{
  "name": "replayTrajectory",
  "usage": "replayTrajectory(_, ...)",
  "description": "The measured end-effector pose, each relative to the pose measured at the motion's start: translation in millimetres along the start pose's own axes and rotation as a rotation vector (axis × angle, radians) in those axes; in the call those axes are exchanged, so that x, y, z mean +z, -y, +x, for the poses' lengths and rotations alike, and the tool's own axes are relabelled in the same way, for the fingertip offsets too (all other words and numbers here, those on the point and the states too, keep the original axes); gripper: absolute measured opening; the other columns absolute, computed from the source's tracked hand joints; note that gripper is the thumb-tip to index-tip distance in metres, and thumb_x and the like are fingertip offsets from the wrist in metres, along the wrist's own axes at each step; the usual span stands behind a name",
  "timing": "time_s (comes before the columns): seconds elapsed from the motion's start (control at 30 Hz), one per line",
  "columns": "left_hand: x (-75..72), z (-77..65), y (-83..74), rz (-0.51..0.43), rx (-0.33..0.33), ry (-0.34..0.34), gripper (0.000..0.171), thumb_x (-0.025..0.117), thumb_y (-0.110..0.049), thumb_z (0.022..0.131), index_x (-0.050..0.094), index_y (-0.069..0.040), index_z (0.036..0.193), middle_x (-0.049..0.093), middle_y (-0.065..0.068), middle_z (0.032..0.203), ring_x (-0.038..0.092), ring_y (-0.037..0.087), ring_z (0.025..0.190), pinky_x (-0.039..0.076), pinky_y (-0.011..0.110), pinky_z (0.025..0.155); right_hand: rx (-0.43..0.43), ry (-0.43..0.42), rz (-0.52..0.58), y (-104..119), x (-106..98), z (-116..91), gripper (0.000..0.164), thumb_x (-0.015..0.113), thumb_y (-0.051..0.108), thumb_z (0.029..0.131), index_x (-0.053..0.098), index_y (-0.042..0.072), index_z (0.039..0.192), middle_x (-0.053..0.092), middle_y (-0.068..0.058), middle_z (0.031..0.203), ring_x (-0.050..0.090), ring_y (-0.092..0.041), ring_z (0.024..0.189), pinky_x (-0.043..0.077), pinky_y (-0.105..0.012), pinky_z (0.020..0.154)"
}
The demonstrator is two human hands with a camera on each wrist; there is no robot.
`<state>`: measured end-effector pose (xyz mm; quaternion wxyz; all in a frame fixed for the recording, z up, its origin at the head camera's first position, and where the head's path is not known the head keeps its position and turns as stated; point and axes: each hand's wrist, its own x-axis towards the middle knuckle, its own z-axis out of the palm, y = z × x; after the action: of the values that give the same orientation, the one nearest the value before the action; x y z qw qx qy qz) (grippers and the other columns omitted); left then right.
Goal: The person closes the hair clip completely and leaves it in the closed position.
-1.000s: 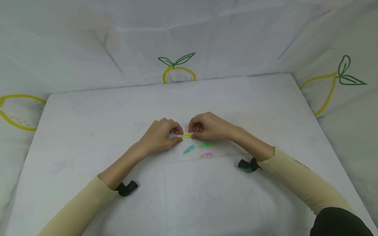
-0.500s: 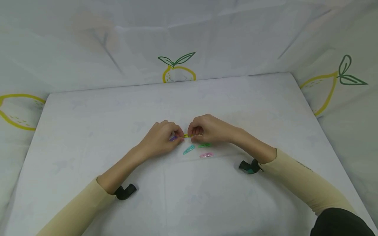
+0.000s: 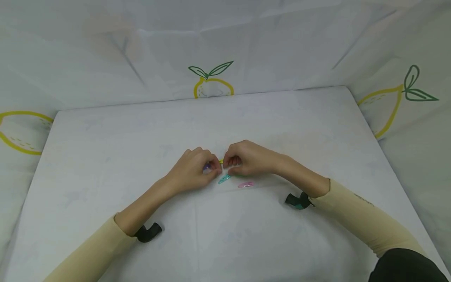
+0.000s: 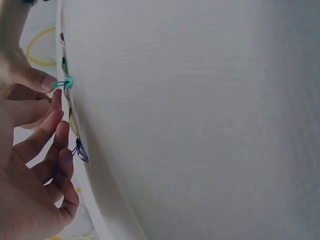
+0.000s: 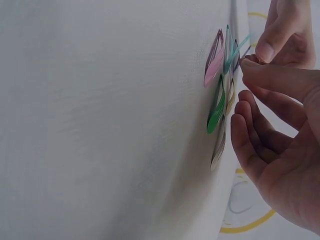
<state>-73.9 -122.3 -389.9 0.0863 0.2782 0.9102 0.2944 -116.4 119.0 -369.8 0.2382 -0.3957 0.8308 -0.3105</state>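
My left hand (image 3: 195, 169) and right hand (image 3: 251, 158) face each other over small snap hair clips, thumbs and forefingers drawn together, tips almost meeting. I cannot tell whether anything thin is pinched there. A purple clip (image 3: 206, 167) shows inside the left hand's curve. Between the hands peeks a yellow clip (image 3: 221, 161), partly covered. Just below the fingertips lies a teal clip (image 3: 224, 179), its loose arm raised in the left wrist view. A pink clip (image 3: 245, 184) lies nearer me. The right wrist view shows a green clip (image 5: 216, 114) and a pale clip (image 5: 218, 145) by the right hand.
The white-covered table (image 3: 225, 235) has its back edge along a white curtain (image 3: 275, 51) printed with lemons. Dark wrist-worn devices (image 3: 149, 233) hang under both sleeves. A black rounded object (image 3: 405, 266) fills the bottom right corner.
Both hands have shifted slightly toward me and closer together. They have come off the yellow clip's ends, and the right hand now covers the green clip in the head view.
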Motion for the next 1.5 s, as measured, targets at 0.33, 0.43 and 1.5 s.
replayTrajectory(0.33, 4.0, -2.7, -5.7, 0.045, -0.022, 0.037, 0.011, 0.083, -0.034, 0.092, 0.081, -0.025, 0.096, 0.077, -0.012, 0.094, 0.057, 0.012, 0.090, 0.043, 0.038, 0.086, 0.005, 0.027, -0.037, 2, 2, 0, 0.015, 0.083, 0.006, 0.091, 0.080, 0.011, 0.104, 0.075, 0.000, 0.098, 0.067, -0.013, 0.091, 0.059, -0.033, 0.088)
replayTrajectory(0.43, 4.1, -3.3, -6.2, 0.051, -0.023, 0.043, 0.010, 0.084, -0.035, 0.092, 0.081, -0.026, 0.095, 0.077, -0.012, 0.095, 0.057, 0.012, 0.090, 0.043, 0.039, 0.086, 0.007, 0.032, -0.043, 2, 3, -1, 0.014, 0.082, 0.006, 0.090, 0.080, 0.011, 0.103, 0.074, 0.000, 0.098, 0.067, -0.014, 0.090, 0.058, -0.031, 0.086)
replayTrajectory(1.5, 9.7, -14.5, -10.9, 0.117, -0.034, 0.067, 0.020, 0.091, -0.041, 0.085, 0.081, -0.027, 0.096, 0.077, -0.011, 0.099, 0.055, 0.014, 0.093, 0.042, 0.041, 0.092, 0.032, 0.069, -0.095, 7, 8, -1, 0.010, 0.083, 0.007, 0.091, 0.081, 0.012, 0.099, 0.075, 0.002, 0.099, 0.066, -0.013, 0.091, 0.055, -0.027, 0.086)
